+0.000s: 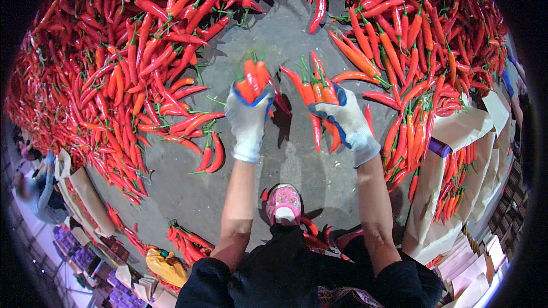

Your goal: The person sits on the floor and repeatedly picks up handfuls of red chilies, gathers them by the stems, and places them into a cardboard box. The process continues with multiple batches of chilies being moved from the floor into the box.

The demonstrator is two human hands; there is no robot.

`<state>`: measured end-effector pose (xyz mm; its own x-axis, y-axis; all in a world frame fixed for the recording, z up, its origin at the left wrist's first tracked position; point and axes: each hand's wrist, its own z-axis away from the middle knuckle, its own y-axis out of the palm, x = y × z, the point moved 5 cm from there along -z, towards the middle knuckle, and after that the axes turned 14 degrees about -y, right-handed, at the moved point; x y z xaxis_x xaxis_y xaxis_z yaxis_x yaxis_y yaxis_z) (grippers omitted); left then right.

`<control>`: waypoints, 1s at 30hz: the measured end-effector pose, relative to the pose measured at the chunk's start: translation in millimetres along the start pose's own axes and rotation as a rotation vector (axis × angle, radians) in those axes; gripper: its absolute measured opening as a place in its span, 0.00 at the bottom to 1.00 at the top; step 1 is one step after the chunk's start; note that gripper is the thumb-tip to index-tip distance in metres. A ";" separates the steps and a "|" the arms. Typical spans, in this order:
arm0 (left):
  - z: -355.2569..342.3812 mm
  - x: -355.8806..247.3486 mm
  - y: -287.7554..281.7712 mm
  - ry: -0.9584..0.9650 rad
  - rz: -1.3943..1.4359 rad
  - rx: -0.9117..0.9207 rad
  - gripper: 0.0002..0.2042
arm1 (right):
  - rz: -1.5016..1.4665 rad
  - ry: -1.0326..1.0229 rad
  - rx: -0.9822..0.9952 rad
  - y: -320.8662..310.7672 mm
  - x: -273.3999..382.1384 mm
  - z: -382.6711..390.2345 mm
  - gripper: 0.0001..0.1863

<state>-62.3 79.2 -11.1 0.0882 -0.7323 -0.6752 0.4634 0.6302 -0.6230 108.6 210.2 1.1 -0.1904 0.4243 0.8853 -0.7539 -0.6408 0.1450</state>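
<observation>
My left hand (248, 118), in a white glove with blue palm, is closed round a small bunch of red chili peppers (253, 78), green stems up and a little blurred. To its right, my right hand (349, 118), gloved alike, grips another bunch of chili peppers (309, 92) with stems upward and tips pointing down. Both bunches are held over the grey floor (222, 194). A darker red chili pepper (279, 100) shows just right of my left hand; I cannot tell whether it is held. A few loose chilies lie left of my left hand.
A large heap of red chilies (131, 68) curves round the far side and both flanks. Open paper bags (425, 211) stand at the right, one with chilies inside. My pink shoe (283, 202) is near the middle. A yellow bundle (166, 268) lies lower left; another person (43, 197) is beyond.
</observation>
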 end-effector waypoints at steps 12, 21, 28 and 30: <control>9.3 -6.3 11.8 0.229 -0.503 -0.065 0.26 | -0.263 0.054 -0.227 23.5 -42.6 19.7 0.14; 0.4 -12.2 3.1 0.255 -0.424 0.065 0.17 | -0.073 -0.043 -0.461 47.9 -59.0 13.3 0.15; 35.5 33.2 -6.1 -0.101 0.363 0.571 0.11 | -0.264 -0.053 -0.209 53.7 -60.7 32.9 0.17; 41.2 33.3 -12.7 -0.114 0.455 0.608 0.12 | -0.336 -0.066 -0.209 61.6 -54.1 41.2 0.20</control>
<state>-28.9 36.1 -9.3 0.4613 -0.4776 -0.7477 0.7600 0.6476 0.0553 98.3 121.4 -19.6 0.1246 0.5418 0.8312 -0.8801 -0.3265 0.3447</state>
